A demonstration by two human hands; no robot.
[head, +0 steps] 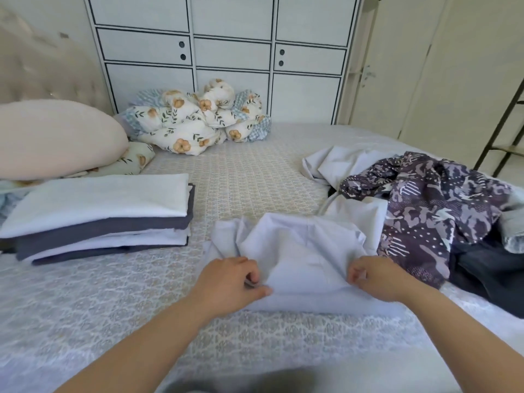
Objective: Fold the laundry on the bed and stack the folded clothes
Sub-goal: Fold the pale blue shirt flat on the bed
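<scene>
A pale lilac garment (300, 251) lies partly folded on the bed in front of me. My left hand (229, 282) pinches its near left edge between thumb and curled fingers. My right hand (377, 279) grips the near right edge the same way. To the left stands a stack of folded clothes (99, 219), white and dark grey-blue layers with a white piece on top. On the right lies an unfolded heap: a purple patterned garment (425, 211), a dark one (490, 270) under it and another pale piece (337, 163) behind.
The bed (249, 177) has a patterned cover. A pink pillow (54, 137) lies at the far left, a bundled floral quilt (198, 120) at the head. Behind it stands a white wardrobe (232, 52); a dark ladder-like frame (502, 131) is at the right.
</scene>
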